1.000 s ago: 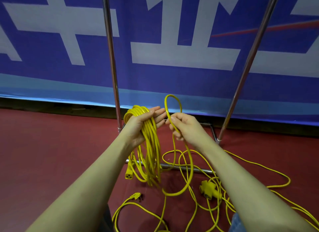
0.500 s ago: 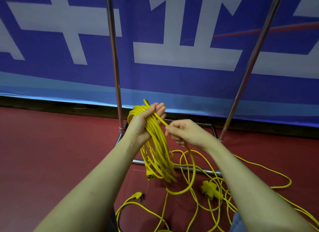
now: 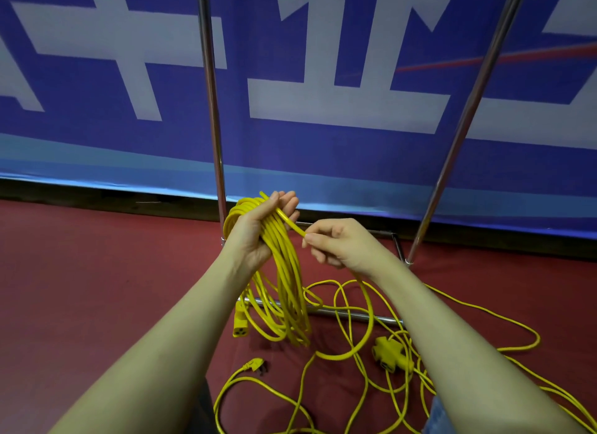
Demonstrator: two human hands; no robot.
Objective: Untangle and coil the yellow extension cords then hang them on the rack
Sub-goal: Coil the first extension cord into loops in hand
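Gripping a coiled yellow extension cord (image 3: 284, 272), left hand (image 3: 258, 230) has fingers curled round the top of the loops; coil hangs down with its socket end (image 3: 240, 327) dangling. Right hand (image 3: 339, 243) pinches one strand (image 3: 290, 223) between thumb and fingertips, just beside the coil. Loose yellow cord (image 3: 355, 353), multi-outlet block (image 3: 391, 356) and plug (image 3: 256, 365) lie tangled on red floor (image 3: 80, 288) by rack base (image 3: 355, 315).

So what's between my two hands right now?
In the head view, one short taut stretch of yellow cord runs from the coil in the left hand to the right hand.
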